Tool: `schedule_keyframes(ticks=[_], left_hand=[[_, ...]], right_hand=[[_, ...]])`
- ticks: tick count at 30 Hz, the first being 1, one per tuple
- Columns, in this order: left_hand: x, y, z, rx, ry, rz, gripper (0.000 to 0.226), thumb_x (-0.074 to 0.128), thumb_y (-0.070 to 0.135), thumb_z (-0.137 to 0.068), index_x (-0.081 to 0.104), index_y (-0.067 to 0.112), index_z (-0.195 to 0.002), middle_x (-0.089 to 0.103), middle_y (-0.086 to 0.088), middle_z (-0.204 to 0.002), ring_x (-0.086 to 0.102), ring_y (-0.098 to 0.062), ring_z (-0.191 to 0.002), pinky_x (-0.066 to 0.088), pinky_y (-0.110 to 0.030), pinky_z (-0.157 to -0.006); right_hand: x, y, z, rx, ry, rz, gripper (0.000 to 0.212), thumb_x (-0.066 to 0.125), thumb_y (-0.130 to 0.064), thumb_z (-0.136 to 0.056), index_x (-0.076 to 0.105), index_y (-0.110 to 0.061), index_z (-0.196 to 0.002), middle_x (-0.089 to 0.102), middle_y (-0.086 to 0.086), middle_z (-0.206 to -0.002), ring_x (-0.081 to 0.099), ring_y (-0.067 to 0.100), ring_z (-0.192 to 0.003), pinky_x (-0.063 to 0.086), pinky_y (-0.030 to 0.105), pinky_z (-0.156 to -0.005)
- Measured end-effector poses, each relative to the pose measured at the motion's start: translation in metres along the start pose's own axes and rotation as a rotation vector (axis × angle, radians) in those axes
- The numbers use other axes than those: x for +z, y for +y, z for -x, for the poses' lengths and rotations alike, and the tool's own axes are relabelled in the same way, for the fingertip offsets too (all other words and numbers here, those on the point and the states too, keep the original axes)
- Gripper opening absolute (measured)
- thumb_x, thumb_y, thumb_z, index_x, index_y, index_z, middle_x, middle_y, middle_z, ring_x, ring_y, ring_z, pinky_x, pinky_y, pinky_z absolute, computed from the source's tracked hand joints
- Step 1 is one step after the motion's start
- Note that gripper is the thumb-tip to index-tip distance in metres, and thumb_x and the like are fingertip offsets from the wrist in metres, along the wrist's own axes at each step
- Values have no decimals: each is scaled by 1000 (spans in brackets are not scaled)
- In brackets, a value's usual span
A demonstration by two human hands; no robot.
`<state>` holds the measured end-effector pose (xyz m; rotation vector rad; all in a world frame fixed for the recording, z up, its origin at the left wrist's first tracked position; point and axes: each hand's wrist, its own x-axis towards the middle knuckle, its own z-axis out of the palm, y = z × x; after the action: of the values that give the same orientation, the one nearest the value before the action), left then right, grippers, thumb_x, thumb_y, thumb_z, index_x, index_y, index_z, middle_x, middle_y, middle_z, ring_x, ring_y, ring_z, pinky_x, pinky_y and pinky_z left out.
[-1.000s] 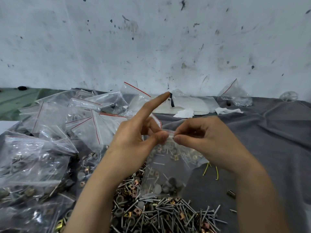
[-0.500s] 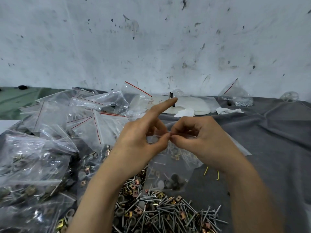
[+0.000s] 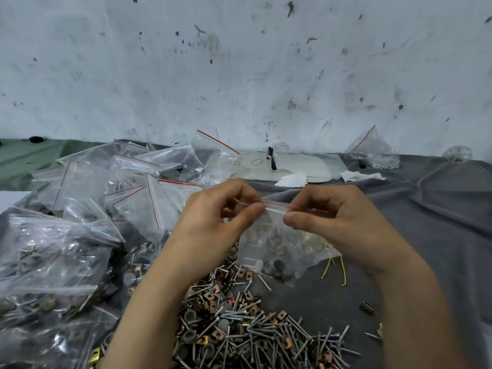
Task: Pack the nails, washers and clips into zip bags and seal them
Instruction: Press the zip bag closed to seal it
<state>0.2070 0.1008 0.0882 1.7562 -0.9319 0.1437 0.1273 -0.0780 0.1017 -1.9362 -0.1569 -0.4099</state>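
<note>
Small bag (image 3: 277, 251) held up over the surface (image 3: 426, 235), pinched at its red-lined top by both hands.

Inside the bag: clips, dark washers and a few nails, hanging low. Left hand (image 3: 218, 217) with its grip pressed together on the left part of the bag's top; right hand (image 3: 330, 217) with its grip pinching the top just beside it. Right under the bag, a loose pile (image 3: 239, 323) of nails, clips and washers. Beside that, on the gray cloth, two yellow wires (image 3: 335, 270). Off to the left, a heap of filled bags (image 3: 61, 249). Far back, a dirty white wall (image 3: 239, 62).
</note>
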Motion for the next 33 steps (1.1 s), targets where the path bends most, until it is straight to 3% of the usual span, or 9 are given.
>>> schedule_keyframes(ticks=[6,9,14,17,21,23,29,31,33], left_hand=[[0,11,2,-98,32,107,12,69,35,-63,67,23,-64,58,12,-104,61,-1,-93,53,-21,-81],[1,13,2,-129,53,129,16,72,38,-56,66,23,-57,57,13,-110,62,-1,-94,54,-26,-85],[-3,13,2,-145,76,122,27,75,44,-51,62,21,-49,59,22,-108,63,-3,-94,52,-40,-91],[-2,14,2,-122,65,117,30,74,49,-51,61,21,-50,59,26,-108,63,-6,-94,50,-45,-92],[-1,12,3,-86,-6,152,23,73,41,-68,60,24,-59,65,15,-103,65,-20,-91,52,-39,-82],[2,12,4,-81,-104,154,19,74,37,-78,64,23,-70,69,3,-94,64,-33,-86,50,-49,-77],[8,12,4,31,-185,43,17,70,37,-83,67,22,-76,65,2,-77,61,-8,-69,45,-22,-62],[7,13,4,79,-178,-3,16,69,35,-81,65,22,-74,61,3,-76,57,-9,-68,42,-23,-62],[6,14,5,79,-163,-9,16,68,33,-79,62,21,-70,56,3,-73,53,-11,-66,41,-26,-61]], right_hand=[[-9,6,3,58,71,36,22,76,-37,-58,64,-18,-58,59,-1,-57,50,10,-59,39,20,-56],[-11,6,4,38,57,31,28,77,-34,-57,59,-13,-53,55,-9,-49,44,1,-49,34,9,-49],[-12,10,4,6,140,8,44,79,-34,-53,42,-10,-51,36,-7,-47,35,-1,-43,28,10,-45],[-13,12,2,-16,160,-23,42,77,-38,-51,44,-13,-48,39,0,-49,38,7,-48,32,17,-49],[-13,12,2,-37,126,-71,37,77,-33,-55,46,-16,-43,44,10,-51,39,13,-51,35,20,-49],[-10,13,0,-42,100,-74,41,79,-32,-55,46,-9,-45,45,13,-51,39,15,-50,33,20,-47],[6,12,-7,-44,22,-142,56,85,-27,-58,36,-5,-43,38,8,-46,36,9,-43,30,17,-43],[8,10,-8,-34,58,-144,49,76,-40,-55,36,-15,-40,34,-3,-41,35,8,-40,30,16,-41],[10,8,-9,-37,102,-105,52,70,-49,-54,39,-10,-40,31,-8,-37,36,7,-36,32,14,-41]])
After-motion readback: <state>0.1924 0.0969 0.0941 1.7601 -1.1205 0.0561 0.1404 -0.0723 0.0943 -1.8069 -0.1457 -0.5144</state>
